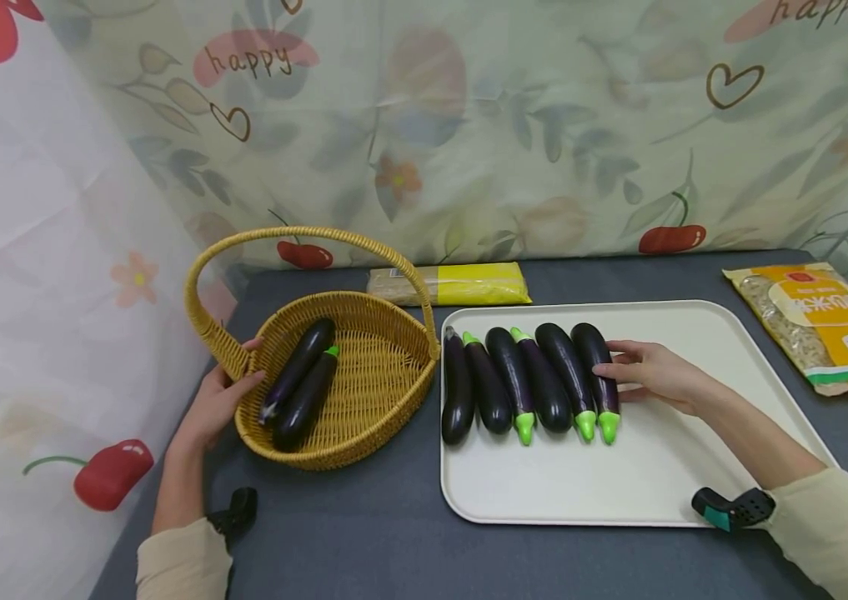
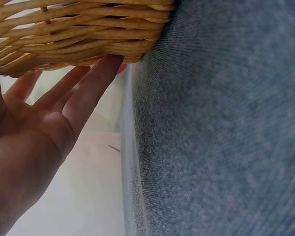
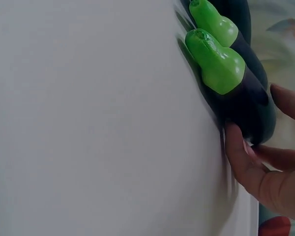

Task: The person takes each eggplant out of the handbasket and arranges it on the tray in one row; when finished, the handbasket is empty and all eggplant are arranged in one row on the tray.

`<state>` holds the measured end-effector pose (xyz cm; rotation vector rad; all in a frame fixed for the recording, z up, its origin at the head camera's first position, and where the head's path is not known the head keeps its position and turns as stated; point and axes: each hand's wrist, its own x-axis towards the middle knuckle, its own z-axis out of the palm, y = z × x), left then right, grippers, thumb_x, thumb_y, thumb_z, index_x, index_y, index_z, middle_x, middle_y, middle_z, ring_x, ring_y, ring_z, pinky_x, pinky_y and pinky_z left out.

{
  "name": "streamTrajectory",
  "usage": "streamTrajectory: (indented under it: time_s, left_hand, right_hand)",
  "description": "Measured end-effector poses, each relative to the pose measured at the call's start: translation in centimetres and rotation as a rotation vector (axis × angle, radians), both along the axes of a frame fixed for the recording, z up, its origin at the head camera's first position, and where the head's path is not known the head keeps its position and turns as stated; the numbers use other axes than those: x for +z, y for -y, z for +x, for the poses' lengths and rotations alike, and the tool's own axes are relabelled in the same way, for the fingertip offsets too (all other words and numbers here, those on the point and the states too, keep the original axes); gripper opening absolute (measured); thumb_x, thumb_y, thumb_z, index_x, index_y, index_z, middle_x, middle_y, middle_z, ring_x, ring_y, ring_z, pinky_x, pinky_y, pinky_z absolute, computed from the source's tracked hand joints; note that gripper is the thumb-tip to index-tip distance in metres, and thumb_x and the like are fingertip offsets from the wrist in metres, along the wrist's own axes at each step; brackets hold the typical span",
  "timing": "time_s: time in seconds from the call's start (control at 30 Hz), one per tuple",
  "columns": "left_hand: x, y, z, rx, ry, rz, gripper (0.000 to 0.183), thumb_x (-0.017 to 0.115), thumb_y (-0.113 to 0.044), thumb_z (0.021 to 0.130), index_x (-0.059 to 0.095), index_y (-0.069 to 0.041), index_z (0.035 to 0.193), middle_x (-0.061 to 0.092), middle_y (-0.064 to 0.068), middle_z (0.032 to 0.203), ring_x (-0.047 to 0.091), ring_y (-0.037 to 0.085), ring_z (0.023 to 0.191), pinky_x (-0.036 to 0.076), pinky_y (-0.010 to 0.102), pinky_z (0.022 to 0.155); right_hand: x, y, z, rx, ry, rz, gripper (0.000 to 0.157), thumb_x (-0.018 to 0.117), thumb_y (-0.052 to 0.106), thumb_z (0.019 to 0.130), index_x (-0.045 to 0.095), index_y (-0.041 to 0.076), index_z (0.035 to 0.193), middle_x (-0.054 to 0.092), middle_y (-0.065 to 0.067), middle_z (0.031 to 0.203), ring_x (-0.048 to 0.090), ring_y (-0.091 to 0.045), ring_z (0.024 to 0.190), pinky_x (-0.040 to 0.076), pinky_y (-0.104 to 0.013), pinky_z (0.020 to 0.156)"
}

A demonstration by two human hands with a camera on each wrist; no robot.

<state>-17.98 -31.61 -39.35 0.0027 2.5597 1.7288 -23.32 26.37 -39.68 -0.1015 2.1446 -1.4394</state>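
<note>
A wicker basket [image 1: 386, 358] with an arched handle stands on the left and holds two dark eggplants [image 1: 311, 400]. My left hand [image 1: 217, 404] grips its left side, thumb over the rim; in the left wrist view the fingers [image 2: 91, 93] reach against the outer weave. On a white tray [image 1: 641, 475] several eggplants [image 1: 517, 375] lie side by side in a row. At the row's right end my right hand [image 1: 656, 375] holds the last eggplant [image 1: 592, 350], thumb on top and fingers at its right side. Its green stem end [image 3: 219, 64] shows in the right wrist view.
Behind the basket and tray lies a yellow and clear packet [image 1: 484, 284]. An orange and yellow bag [image 1: 829, 325] rests right of the tray. Grey cloth [image 1: 363, 533] covers the table, and a printed curtain [image 1: 469, 125] hangs behind.
</note>
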Motion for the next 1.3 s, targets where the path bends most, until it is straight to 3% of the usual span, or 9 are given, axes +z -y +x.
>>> streamTrajectory:
  time_s: [0.4,0.63,0.77,0.87,1.07,1.3]
  left_hand:
    - [0.0,0.0,0.0,-0.002,0.006,0.002,0.059,0.052,-0.019,0.099,0.025,-0.008,0.151,0.035,0.023,0.144,0.045,0.010,0.112,0.042,0.017,0.081]
    - [-0.1,-0.1,-0.1,-0.007,-0.002,0.014,0.060,0.053,-0.020,0.099,0.025,-0.007,0.151,0.034,0.022,0.145,0.044,0.011,0.114,0.042,0.017,0.082]
    - [-0.2,0.0,-0.1,-0.005,-0.007,0.012,0.060,0.053,-0.021,0.099,0.026,-0.007,0.151,0.034,0.023,0.145,0.044,0.013,0.115,0.042,0.016,0.082]
    - [-0.3,0.1,-0.1,-0.004,-0.010,0.003,0.059,0.053,-0.022,0.099,0.027,-0.007,0.150,0.035,0.024,0.144,0.045,0.012,0.113,0.042,0.016,0.081]
    - [-0.3,0.2,-0.1,-0.002,-0.015,-0.013,0.058,0.053,-0.022,0.099,0.028,-0.007,0.150,0.036,0.023,0.144,0.045,0.011,0.113,0.042,0.016,0.081]
    - [-0.1,-0.1,-0.1,-0.001,-0.021,-0.009,0.057,0.053,-0.019,0.099,0.029,-0.006,0.149,0.036,0.023,0.144,0.045,0.013,0.114,0.042,0.017,0.082]
  right_hand:
    - [0.8,-0.6,-0.2,-0.029,0.018,0.019,0.079,0.055,0.035,0.097,0.014,-0.009,0.148,0.036,-0.033,0.135,0.054,-0.029,0.108,0.049,-0.039,0.084]
    - [2.9,-2.0,-1.0,-0.060,0.026,-0.058,0.070,0.048,0.031,0.101,0.014,-0.006,0.149,0.031,-0.033,0.140,0.058,-0.019,0.105,0.048,-0.040,0.085]
    - [4.6,-2.2,-1.2,-0.041,0.009,-0.108,0.067,0.048,0.030,0.101,0.016,-0.004,0.149,0.047,-0.022,0.129,0.060,-0.020,0.104,0.048,-0.043,0.086]
    - [6.0,-1.8,-1.3,-0.002,0.006,-0.139,0.064,0.048,0.029,0.101,0.019,-0.003,0.148,0.055,-0.014,0.122,0.061,-0.020,0.104,0.047,-0.046,0.087]
    - [8.2,0.8,-0.8,0.145,0.036,-0.169,0.059,0.049,0.025,0.101,0.025,-0.003,0.147,0.041,-0.024,0.136,0.054,-0.029,0.115,0.044,-0.048,0.090]
    - [8.5,5.0,0.0,0.271,0.102,-0.240,0.053,0.051,0.022,0.100,0.033,-0.003,0.143,0.045,-0.025,0.134,0.053,-0.033,0.113,0.045,-0.050,0.089]
